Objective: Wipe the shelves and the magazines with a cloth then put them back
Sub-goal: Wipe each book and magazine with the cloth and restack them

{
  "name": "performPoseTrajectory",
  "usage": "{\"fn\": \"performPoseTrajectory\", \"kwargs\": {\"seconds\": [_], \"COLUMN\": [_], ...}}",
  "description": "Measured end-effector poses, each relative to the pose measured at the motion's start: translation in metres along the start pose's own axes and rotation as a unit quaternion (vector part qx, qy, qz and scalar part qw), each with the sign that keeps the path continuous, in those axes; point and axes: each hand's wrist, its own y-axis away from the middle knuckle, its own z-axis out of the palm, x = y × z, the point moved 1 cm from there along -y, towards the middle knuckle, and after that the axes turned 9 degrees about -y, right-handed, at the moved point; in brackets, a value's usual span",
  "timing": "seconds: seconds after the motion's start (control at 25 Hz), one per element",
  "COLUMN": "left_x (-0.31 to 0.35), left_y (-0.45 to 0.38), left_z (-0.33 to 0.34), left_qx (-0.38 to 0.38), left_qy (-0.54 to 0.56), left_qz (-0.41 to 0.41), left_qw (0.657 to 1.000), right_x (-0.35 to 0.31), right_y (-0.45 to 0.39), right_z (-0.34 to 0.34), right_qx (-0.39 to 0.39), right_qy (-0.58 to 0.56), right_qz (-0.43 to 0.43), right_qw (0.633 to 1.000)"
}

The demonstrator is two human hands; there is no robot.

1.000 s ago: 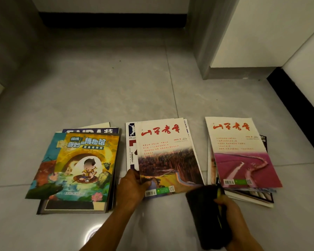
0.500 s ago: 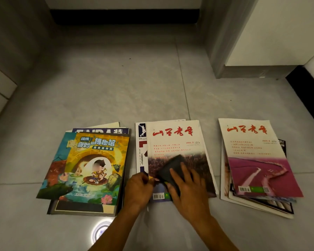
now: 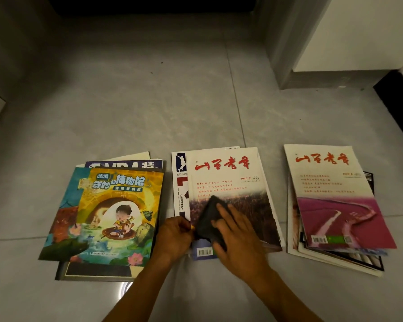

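Note:
Three piles of magazines lie on the grey floor. The middle magazine (image 3: 228, 182) has a white top with red characters and a dark field photo. My right hand (image 3: 237, 233) presses a dark cloth (image 3: 209, 217) flat on its lower cover, fingers straight over the cloth. My left hand (image 3: 175, 238) pinches the magazine's lower left edge. To the left lies the colourful cartoon magazine (image 3: 119, 214) on its pile. To the right sits the pink-cover magazine (image 3: 335, 205) on top of a fanned stack.
Grey tiled floor (image 3: 149, 101) stretches ahead of the piles. A white cabinet or wall corner (image 3: 335, 54) with a grey base stands at the back right. A black skirting strip (image 3: 396, 98) runs along the right wall.
My right hand brought the dark cloth from the floor at the lower right onto the middle magazine's cover and now presses it there. My left hand stays at the magazine's lower left edge.

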Motion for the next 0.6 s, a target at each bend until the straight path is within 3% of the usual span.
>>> {"fn": "performPoseTrajectory", "kwargs": {"seconds": [0.08,0.16,0.24,0.32,0.44,0.52,0.6], "left_x": [0.0,0.0,-0.001,-0.002,-0.001,-0.001,-0.002], "left_y": [-0.001,-0.001,-0.001,-0.003,-0.003,-0.002,-0.003], "left_z": [0.0,0.0,-0.001,-0.001,-0.001,0.0,0.0], "left_qx": [-0.003,-0.002,-0.001,-0.01,-0.019,-0.02,-0.014], "left_qy": [0.002,-0.009,-0.021,-0.019,-0.019,-0.025,-0.03], "left_qz": [0.004,0.006,0.005,0.003,0.004,0.012,0.013], "left_qw": [1.0,1.0,1.0,1.0,1.0,0.999,0.999], "right_x": [0.031,0.066,0.07,0.041,-0.006,0.016,0.054], "right_y": [-0.013,-0.028,-0.034,-0.032,-0.014,-0.015,-0.023], "right_z": [-0.009,-0.02,-0.022,-0.007,0.013,0.009,-0.003], "right_qx": [0.004,0.08,0.135,0.116,0.033,0.015,0.023], "right_qy": [-0.046,-0.094,-0.078,-0.029,0.042,0.044,-0.024], "right_qz": [0.061,0.17,0.189,0.149,-0.037,-0.135,-0.081], "right_qw": [0.997,0.978,0.97,0.982,0.998,0.99,0.996]}}
